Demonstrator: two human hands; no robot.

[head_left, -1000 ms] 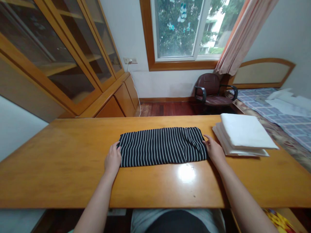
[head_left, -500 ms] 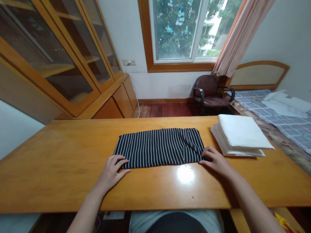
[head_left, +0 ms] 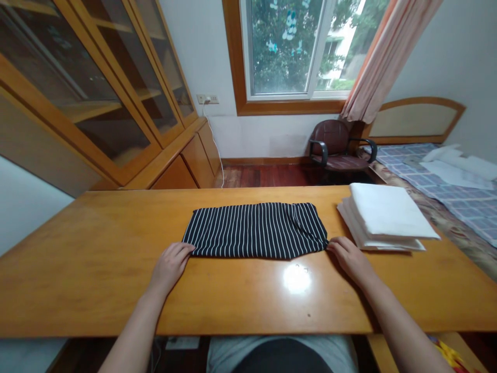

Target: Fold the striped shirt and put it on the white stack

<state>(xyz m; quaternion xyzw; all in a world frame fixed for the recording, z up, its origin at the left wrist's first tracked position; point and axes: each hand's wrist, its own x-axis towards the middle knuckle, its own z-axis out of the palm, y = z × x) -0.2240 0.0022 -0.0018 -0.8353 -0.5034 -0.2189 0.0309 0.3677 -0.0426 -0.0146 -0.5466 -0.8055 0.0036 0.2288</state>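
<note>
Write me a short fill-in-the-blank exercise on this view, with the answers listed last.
The cloth is black with thin white ____.
The left hand and right hand hold it at its two near ____.
The white stack on the table lies to the cloth's ____.
Missing words: stripes; corners; right.

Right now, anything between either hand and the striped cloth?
Nothing visible: the left hand and right hand already touch the striped cloth at its near corners. The white stack sits to the right, outside both gaps.
</note>
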